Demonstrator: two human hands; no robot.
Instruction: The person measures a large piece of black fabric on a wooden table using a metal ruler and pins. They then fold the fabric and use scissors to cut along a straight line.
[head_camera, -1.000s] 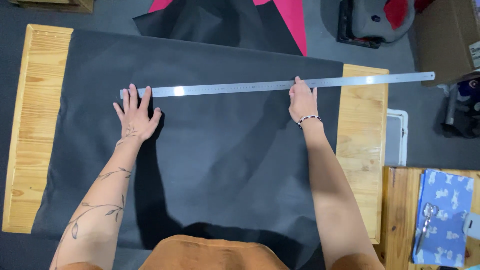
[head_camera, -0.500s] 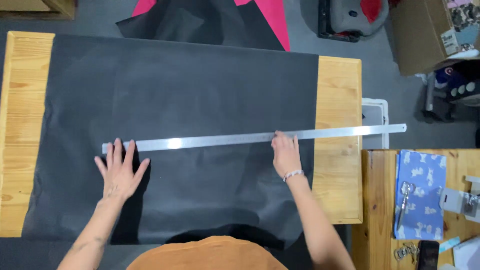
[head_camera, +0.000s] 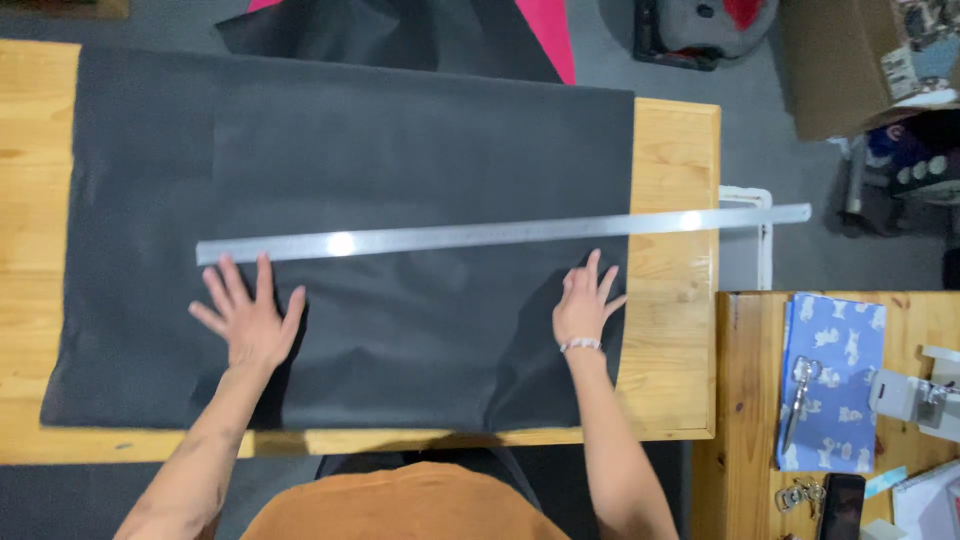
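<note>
— Grey workshop floor all round, and that long pale wooden desk (head_camera: 670, 380) nearly covered by the big sheet of black fabric (head_camera: 400, 150) spread flat over it. See where the person's at?

— Measuring or lining up, I'd say. Long steel ruler (head_camera: 480, 236) lies across the cloth, its right end sticking out past the desk edge.

— And the hands?

— Both lie open and flat, palms down on the black cloth just below the ruler, gripping nothing. Left hand (head_camera: 248, 318) has fingers spread, tips almost at the ruler's left end; right hand (head_camera: 585, 305) is near the cloth's right edge.

— So what's needed next?

— My guess: pin the ruler firmly so it can't slide, with the cloth smooth beneath, before any marking.
</note>
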